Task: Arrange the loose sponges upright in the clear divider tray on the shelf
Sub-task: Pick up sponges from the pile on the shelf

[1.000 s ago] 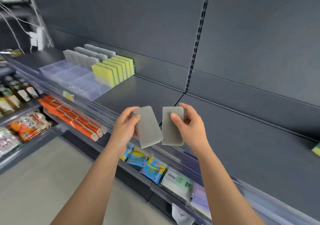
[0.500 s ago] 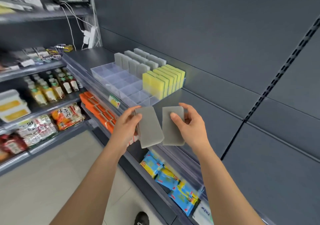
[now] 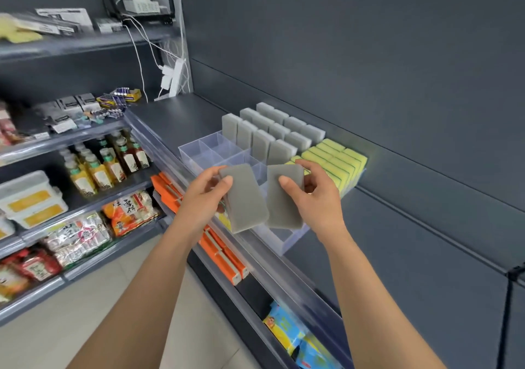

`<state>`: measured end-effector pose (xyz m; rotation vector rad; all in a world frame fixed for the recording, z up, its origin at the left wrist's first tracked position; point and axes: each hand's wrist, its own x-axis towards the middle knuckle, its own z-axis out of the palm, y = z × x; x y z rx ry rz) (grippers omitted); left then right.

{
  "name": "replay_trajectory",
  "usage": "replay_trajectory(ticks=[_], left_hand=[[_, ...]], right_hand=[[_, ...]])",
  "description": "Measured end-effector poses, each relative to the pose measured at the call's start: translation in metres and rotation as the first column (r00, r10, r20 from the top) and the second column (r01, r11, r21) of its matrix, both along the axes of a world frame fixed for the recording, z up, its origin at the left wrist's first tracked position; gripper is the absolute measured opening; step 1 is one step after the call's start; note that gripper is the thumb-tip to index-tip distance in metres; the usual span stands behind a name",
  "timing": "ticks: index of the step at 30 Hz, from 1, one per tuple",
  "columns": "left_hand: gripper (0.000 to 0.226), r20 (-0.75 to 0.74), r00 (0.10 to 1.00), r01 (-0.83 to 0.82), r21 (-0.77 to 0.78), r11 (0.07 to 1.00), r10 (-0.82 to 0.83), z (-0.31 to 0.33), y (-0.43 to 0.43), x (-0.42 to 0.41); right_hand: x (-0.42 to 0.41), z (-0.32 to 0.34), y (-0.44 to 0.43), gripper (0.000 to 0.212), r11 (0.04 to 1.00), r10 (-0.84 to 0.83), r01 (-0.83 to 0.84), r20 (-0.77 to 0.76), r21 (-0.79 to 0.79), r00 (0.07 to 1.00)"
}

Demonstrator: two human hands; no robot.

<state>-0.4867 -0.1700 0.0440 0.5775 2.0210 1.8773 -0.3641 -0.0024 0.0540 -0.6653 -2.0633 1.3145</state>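
Grey sponges (image 3: pixel 245 201) stayed pinched, one in the left hand (image 3: pixel 203 198), one in the right hand (image 3: pixel 316 201), while the clear divider tray (image 3: pixel 199 148) had drawn in just beyond the fingertips (image 3: pixel 227 181), so upright slotting looked imminent.

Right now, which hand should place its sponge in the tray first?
Left, probably: the left hand holds the left sponge beside the empty compartments of the clear tray, while the right hand holds the right sponge in front of the yellow sponges.
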Motion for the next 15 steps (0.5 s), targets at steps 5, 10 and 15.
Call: replay_trajectory(ticks=[5, 10, 15], left_hand=[[0.017, -0.038, 0.998, 0.048, 0.013, 0.999, -0.048, 0.007, -0.002, -0.063], [0.024, -0.076, 0.994, 0.075, 0.027, 0.997, -0.073, 0.012, 0.003, -0.132], [0.036, -0.136, 0.981, 0.142, 0.012, 0.990, -0.139, 0.020, 0.014, -0.204]], right_hand=[[-0.056, 0.007, 0.000, 0.038, 0.998, -0.011, 0.012, -0.016, 0.064, 1.000], [-0.116, 0.010, -0.005, 0.039, 0.989, -0.080, 0.079, 0.006, 0.125, 0.997], [-0.172, 0.009, -0.009, 0.040, 0.973, -0.200, 0.199, -0.006, 0.119, 0.980]])
